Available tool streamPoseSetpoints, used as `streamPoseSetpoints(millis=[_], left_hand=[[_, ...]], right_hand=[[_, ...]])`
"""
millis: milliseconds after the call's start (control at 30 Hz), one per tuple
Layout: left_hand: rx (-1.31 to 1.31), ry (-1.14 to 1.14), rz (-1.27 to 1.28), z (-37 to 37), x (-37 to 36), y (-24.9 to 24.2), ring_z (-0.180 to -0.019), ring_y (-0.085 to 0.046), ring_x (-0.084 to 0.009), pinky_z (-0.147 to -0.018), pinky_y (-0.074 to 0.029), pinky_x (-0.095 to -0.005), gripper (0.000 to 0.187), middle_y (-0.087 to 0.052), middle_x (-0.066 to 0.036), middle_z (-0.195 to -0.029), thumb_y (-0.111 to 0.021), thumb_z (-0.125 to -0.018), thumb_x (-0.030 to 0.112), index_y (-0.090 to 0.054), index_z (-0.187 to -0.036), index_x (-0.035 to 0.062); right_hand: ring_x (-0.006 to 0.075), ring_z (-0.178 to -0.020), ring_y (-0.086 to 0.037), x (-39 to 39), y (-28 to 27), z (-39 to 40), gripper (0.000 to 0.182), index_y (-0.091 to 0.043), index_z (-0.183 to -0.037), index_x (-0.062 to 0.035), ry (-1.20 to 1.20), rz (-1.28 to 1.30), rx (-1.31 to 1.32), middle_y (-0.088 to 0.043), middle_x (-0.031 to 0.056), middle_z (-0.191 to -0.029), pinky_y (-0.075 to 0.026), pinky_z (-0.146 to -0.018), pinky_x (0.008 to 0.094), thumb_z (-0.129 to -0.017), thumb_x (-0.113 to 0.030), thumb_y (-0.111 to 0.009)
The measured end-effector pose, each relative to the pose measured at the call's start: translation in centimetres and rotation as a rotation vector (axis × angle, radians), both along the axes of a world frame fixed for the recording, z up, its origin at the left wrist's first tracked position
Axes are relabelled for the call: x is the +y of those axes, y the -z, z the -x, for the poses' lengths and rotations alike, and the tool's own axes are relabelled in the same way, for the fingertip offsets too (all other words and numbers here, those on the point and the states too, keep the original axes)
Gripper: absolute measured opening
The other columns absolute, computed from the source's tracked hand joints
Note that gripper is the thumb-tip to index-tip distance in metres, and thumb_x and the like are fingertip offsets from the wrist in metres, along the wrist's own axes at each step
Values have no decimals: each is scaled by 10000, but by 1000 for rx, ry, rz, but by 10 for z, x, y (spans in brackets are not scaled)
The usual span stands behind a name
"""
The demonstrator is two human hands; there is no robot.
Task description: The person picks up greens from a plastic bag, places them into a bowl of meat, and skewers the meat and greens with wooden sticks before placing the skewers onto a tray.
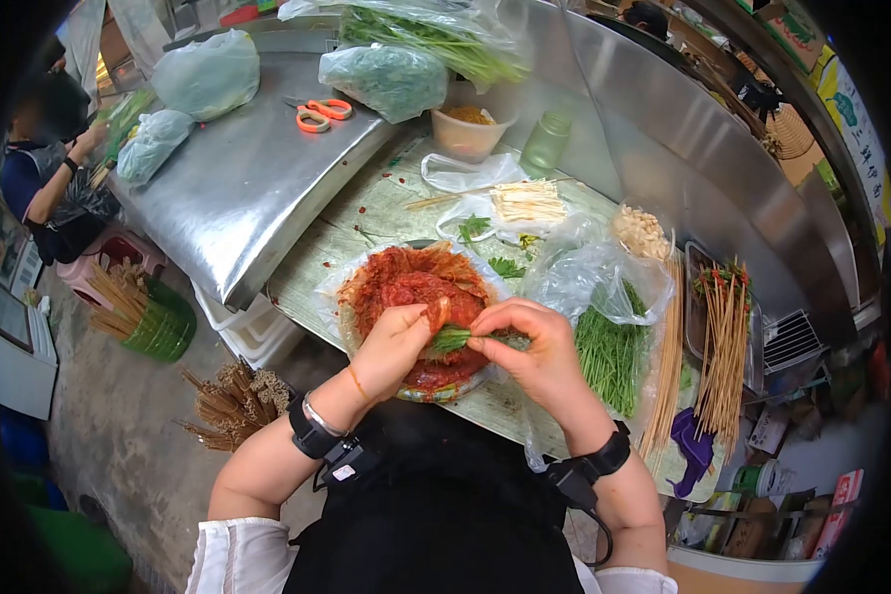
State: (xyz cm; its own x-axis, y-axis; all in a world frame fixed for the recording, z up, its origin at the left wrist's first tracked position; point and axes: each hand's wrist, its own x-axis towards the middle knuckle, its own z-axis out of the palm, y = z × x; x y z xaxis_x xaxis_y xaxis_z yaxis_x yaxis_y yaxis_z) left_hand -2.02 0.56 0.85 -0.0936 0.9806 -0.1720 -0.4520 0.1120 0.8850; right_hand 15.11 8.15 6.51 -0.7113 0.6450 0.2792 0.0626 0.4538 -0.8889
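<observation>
Over a bowl of red, sauce-coated leaves and paste (381, 272), my two hands meet. My left hand (396, 346) is closed on a small bundle of green stems (450, 340), with a piece of red leaf at its fingertips. My right hand (530, 342) pinches the other end of the same bundle. To the right, long green stems (609, 356) lie under a clear plastic bag (594, 277). Beyond the bowl are white enoki mushrooms (528, 201) and loose green leaves (506, 267).
Bare skewers (666, 346) and loaded skewers (721, 366) lie at the right, near a purple object (692, 450). Orange scissors (324, 114) rest on the steel surface (228, 168). A glass jar (545, 144) and a tub (470, 129) stand behind. Another person (45, 178) is at far left.
</observation>
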Motion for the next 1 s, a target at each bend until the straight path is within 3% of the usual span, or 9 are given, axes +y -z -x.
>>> streamPoseSetpoints(millis=[133,367,533,600,667,767,833,900,1000], left_hand=[[120,42,-128,1,-7,-8,-804,-581,-80,-741,-480,-219,220,-629,-43,-943,-543,-827,-17,-596,-1041,-33],[33,-55,-95,-11,-3,-7,-874,-604,-133,-782,-508,-270,239,-627,-79,-985,-528,-806,-55,-592,-1037,-48],[76,-153,-153,-5,3,3,-894,-603,-152,-803,-508,-287,299,-624,-79,-1010,-521,-749,-81,-585,-1038,-39],[276,-181,-193,-6,3,5,-874,-600,-132,-786,-499,-279,263,-639,-69,-968,-566,-735,-30,-608,-995,-21],[550,-299,-200,0,4,13,-833,-590,-109,-763,-484,-272,227,-652,-66,-904,-614,-715,45,-626,-936,-3],[116,-219,-161,-4,9,29,-828,-560,-77,-738,-476,-241,254,-631,-26,-907,-595,-735,-3,-599,-987,-30],[136,-217,-151,-2,11,30,-869,-560,-87,-768,-477,-249,269,-623,-23,-957,-589,-741,-16,-601,-1010,-26],[151,-189,-137,2,8,29,-910,-561,-97,-798,-478,-257,286,-616,-20,-1007,-582,-747,-28,-602,-1032,-21],[361,-315,-253,-2,7,20,-793,-559,-73,-712,-480,-234,247,-628,-19,-892,-590,-729,-3,-608,-974,-25]], right_hand=[[208,-790,-613,4,7,4,132,-642,-802,-13,72,-107,-2,-631,89,-814,-473,-721,289,-681,-12,-693],[179,-748,-603,0,8,-4,139,-647,-830,-21,152,-150,35,-609,77,-885,-479,-677,270,-701,-29,-697],[78,-714,-558,36,-9,-94,144,-621,-932,-44,692,159,45,-601,15,-839,-455,-631,207,-789,-37,-635],[110,-656,-564,79,23,-171,177,-615,-974,-12,811,-52,-80,-621,22,-827,-451,-601,226,-801,-47,-622],[145,-644,-561,111,54,-229,125,-631,-861,32,890,-101,-370,-629,93,-766,-456,-588,275,-759,-39,-641],[335,-759,-597,127,88,-269,193,-549,-715,55,1034,-438,-897,-564,183,-674,-460,-691,380,-625,-54,-681],[328,-659,-604,151,114,-292,226,-515,-701,59,945,-563,-947,-515,146,-584,-473,-603,387,-600,-40,-691],[307,-518,-591,145,97,-273,237,-491,-672,53,1103,-11,-841,-465,114,-514,-456,-479,390,-597,-37,-697],[208,-380,-527,136,80,-264,163,-513,-592,-16,939,-63,-663,-500,98,-483,-427,-395,369,-657,-50,-658]])
